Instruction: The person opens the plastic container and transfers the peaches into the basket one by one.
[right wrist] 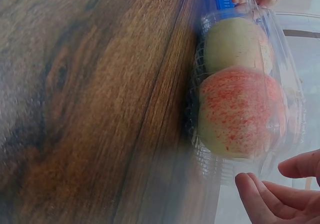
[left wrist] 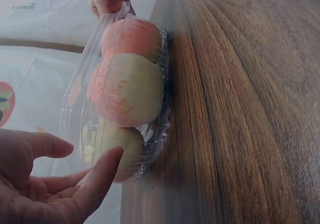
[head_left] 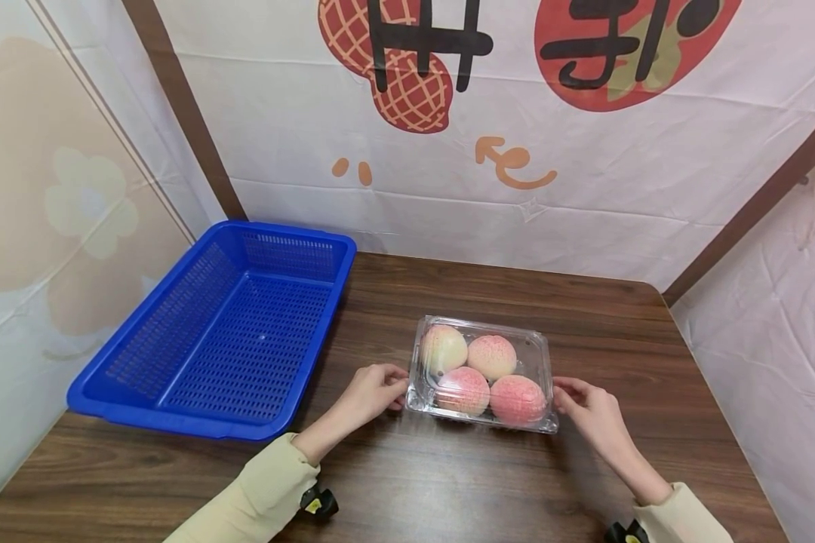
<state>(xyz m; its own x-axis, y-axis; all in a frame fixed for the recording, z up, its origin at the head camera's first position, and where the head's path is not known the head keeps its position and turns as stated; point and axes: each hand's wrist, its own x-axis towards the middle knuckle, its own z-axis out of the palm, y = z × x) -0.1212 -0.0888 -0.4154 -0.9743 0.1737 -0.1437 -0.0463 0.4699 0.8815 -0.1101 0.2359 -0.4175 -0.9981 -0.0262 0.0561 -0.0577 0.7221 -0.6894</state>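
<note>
A clear plastic clamshell box (head_left: 536, 354) lies on the table with its lid down over several pink-and-cream peaches (head_left: 492, 357). At the box's left end is my left hand (head_left: 376, 388); the left wrist view shows its thumb and fingers (left wrist: 102, 176) parted, fingertips right by the plastic. My right hand (head_left: 592, 413) is at the opposite end. Its thumb and fingers (right wrist: 255, 196) are spread apart close to the box edge in the right wrist view, with nothing between them.
A large blue perforated basket (head_left: 312, 354) stands left of the box on the brown wooden table (head_left: 448, 483). Behind the table hangs a printed white cloth (head_left: 435, 200), with more cloth along both sides.
</note>
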